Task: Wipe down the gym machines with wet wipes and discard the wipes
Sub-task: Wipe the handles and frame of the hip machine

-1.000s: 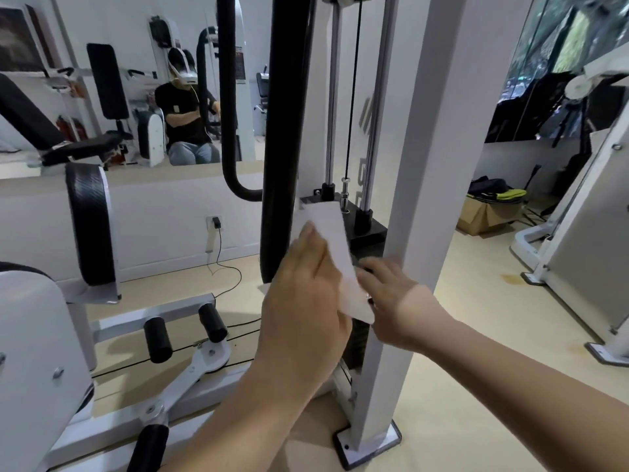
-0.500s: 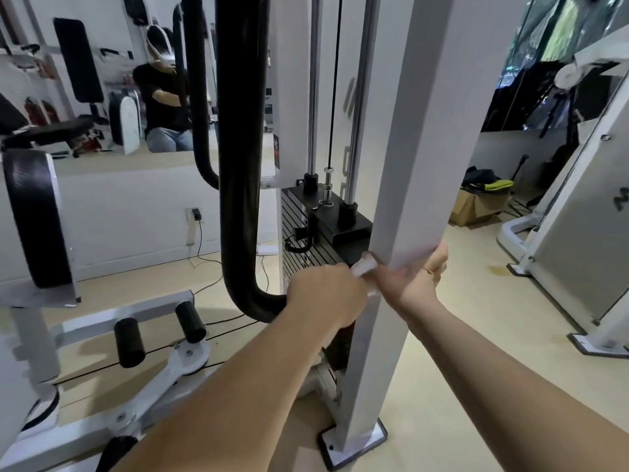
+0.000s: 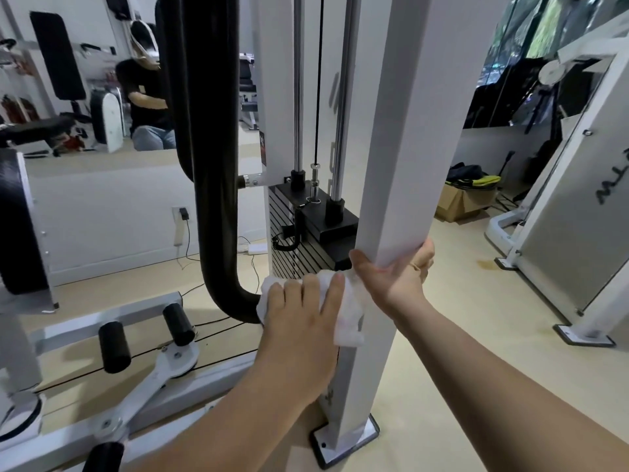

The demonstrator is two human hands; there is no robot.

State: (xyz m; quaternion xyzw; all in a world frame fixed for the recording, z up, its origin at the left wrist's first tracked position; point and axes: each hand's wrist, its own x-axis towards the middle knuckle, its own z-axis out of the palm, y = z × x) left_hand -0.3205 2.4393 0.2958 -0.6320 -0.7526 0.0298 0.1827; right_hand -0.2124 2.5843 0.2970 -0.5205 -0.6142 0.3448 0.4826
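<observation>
A white square post (image 3: 405, 165) of the weight machine rises in front of me. My right hand (image 3: 398, 277) wraps around this post from the right, thumb on its left face. My left hand (image 3: 303, 321) presses a crumpled white wet wipe (image 3: 350, 315) with straight fingers against the post's left side, just below the black weight stack (image 3: 306, 240). The wipe's left end shows near the thick black padded bar (image 3: 218, 199).
White frame rails with black foam rollers (image 3: 177, 325) lie low on the left. The post's base plate (image 3: 347, 441) is bolted to the beige floor. Another white machine (image 3: 578, 212) stands at right. A cardboard box (image 3: 459, 202) sits by the far wall. A mirror shows a seated person.
My left hand has moved down the post with the wipe and flattened on it. My right hand has taken hold around the post. The view has drawn closer.
</observation>
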